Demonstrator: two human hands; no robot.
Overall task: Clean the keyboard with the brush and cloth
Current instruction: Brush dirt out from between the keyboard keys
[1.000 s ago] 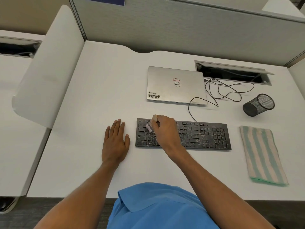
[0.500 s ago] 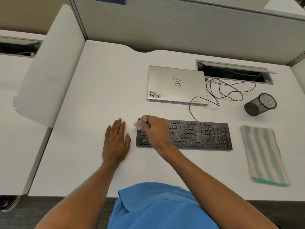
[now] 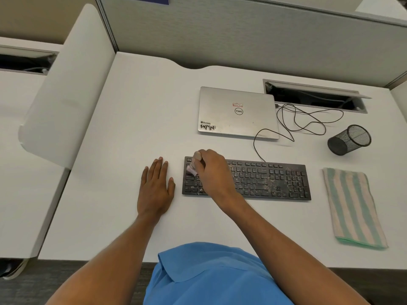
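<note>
The right hand (image 3: 211, 175) holds a small pale brush (image 3: 191, 169), with the fingers curled round it, over the left end of the keyboard (image 3: 275, 181). One second ago the brush is a little more toward the middle of the keys. Half a second ago it is at the far left rear corner, and now it comes back a short way inward and lower, on the second or third row. So I judge that the hand makes short strokes to and fro and is working only on the left part.

The left hand (image 3: 155, 190) does not move in these pictures. It lies flat with straight fingers on the tabletop (image 3: 132, 128), just beside the left edge of the keyboard, and it holds nothing.

Pale specks are on the keys in the middle and toward the right, and some are at the front left. So much brushing seems to remain. The striped cloth (image 3: 354, 208) lies folded to the right of the keyboard, not touching it, and nobody touches it, so the wiping step is not yet begun.

Behind the keyboard there is a closed laptop (image 3: 236, 112), a loose black cable (image 3: 308, 119) and a mesh cup (image 3: 349, 139) lying on its side. All of them are apart from the keys. The right forearm hides some keys at the left centre.
</note>
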